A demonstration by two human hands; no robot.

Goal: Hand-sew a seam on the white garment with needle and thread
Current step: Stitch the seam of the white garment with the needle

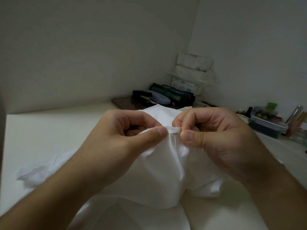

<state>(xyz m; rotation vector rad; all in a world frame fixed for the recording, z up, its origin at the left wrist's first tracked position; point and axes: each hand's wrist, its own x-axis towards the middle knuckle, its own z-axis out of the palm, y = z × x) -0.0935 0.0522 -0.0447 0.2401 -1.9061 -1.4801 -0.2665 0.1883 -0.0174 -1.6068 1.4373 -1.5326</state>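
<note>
The white garment (159, 165) is bunched up in front of me, and both hands lift its folded hem. My left hand (126, 140) pinches the hem between thumb and curled fingers. My right hand (214, 138) pinches the hem just to the right, thumb against forefinger. A short glint of the needle (176, 133) shows at the fabric edge beside my right thumb tip. The thread is too fine to make out.
The cream table (54, 130) runs to the wall. At the back corner a dark tray (121, 102) holds a stapler, a glasses case and a green roll. A plastic box (267, 127) of small items and a glass vessel stand at the right.
</note>
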